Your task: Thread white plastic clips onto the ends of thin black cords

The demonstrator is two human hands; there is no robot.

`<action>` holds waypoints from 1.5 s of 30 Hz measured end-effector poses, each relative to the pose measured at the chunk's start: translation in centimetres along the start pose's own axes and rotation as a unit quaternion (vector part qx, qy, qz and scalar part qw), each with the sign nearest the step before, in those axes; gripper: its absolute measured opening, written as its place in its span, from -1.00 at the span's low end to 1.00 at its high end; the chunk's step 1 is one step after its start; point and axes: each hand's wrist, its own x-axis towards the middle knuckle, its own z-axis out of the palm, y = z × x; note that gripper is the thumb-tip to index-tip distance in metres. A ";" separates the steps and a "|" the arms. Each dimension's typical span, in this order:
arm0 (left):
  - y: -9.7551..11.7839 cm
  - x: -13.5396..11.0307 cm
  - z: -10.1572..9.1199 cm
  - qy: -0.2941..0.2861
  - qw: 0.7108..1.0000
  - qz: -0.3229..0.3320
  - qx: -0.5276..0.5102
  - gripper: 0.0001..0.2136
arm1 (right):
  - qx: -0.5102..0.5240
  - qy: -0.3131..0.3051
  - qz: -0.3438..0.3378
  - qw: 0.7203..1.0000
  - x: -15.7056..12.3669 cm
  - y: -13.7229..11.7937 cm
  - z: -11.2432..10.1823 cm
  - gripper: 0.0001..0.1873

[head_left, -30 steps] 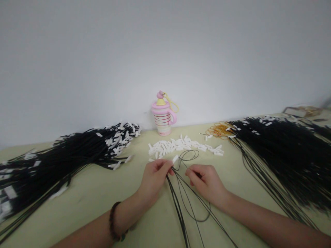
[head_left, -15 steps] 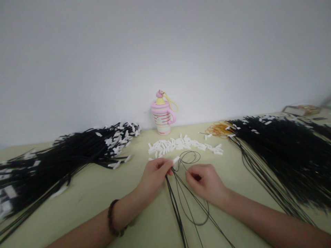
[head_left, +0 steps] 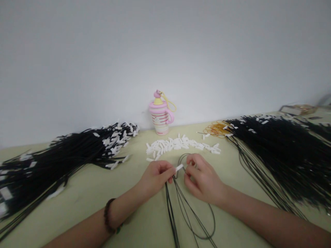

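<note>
Between thumb and fingers, my left hand (head_left: pixel 158 175) pinches a small white plastic piece (head_left: pixel 179 167), which pokes out to the right of the fingertips. Thin black cords (head_left: pixel 170 213) hang from this hand toward the front of the table. Close by on the right, my right hand (head_left: pixel 203 177) has its fingers curled near the end of the white piece, where a thin black cord loop passes. Whether a cord end sits in those fingers is too small to make out. Just behind both hands lies a pile of similar white pieces (head_left: pixel 178 143).
A pink-lidded cup (head_left: pixel 160 117) with a yellow strap stands by the wall. Bundles of black cords with white pieces lie at left (head_left: pixel 77 151) and right (head_left: pixel 274 155). Orange thread (head_left: pixel 216 128) lies beside the right bundle.
My right hand has risen slightly and its fingers have moved up beside the white piece. My left hand has shifted slightly down and right, still pinching. The cord loop behind has become smaller.
</note>
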 end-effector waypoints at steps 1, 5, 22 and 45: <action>0.0 0.0 0.0 -0.005 1.000 0.003 0.001 -0.76 | 0.034 -0.001 -0.018 0.999 -0.1 0.1 0.1 -0.91; 0.0 0.0 0.1 -0.016 1.000 0.011 0.005 -0.75 | 0.130 -0.014 -0.035 0.991 -0.2 0.1 0.4 -0.94; -0.2 -0.1 0.3 -0.002 1.000 0.017 -0.007 -0.77 | 0.160 -0.032 -0.021 0.986 0.0 -0.1 0.6 -0.94; 0.7 -0.6 -2.1 -0.125 0.991 0.044 -0.027 -0.81 | 0.520 -0.051 0.311 0.794 2.0 4.5 0.1 -0.60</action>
